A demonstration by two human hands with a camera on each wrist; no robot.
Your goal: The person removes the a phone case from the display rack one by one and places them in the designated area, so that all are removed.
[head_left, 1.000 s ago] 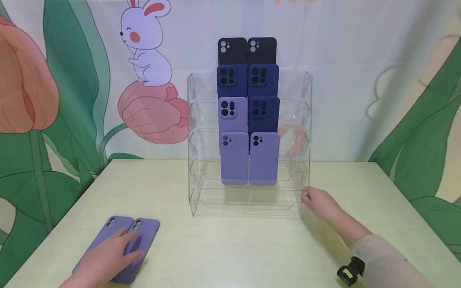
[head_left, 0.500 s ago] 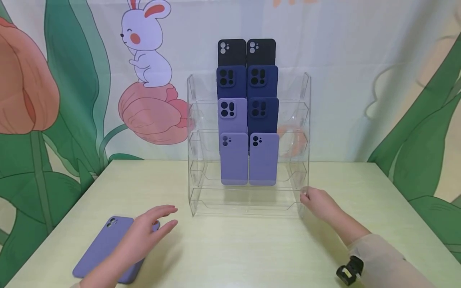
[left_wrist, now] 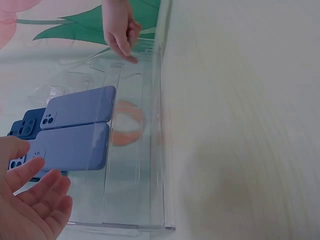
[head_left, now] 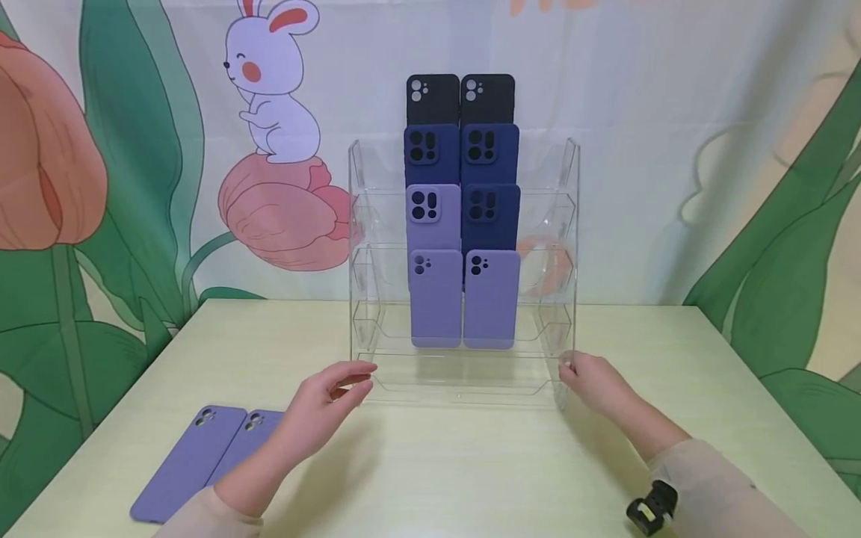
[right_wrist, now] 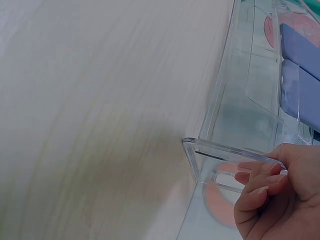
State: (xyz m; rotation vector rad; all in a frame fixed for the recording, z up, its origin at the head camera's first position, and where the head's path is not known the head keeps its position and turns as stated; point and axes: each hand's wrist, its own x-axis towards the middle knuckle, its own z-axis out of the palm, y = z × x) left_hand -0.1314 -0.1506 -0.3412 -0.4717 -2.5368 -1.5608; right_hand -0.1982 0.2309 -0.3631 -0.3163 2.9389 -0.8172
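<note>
Frontal head view, closer wrist views, shared rack (head_left: 464, 371)

The head view is bright and evenly lit, soft shadows falling on the table (head_left: 471, 471) at lower left and right, while both wrist views look dimmer and greyer.

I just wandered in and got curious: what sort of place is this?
Probably a small mock shop display: phone cases stand in a clear rack on a pale table, with a cartoon backdrop behind.
</note>
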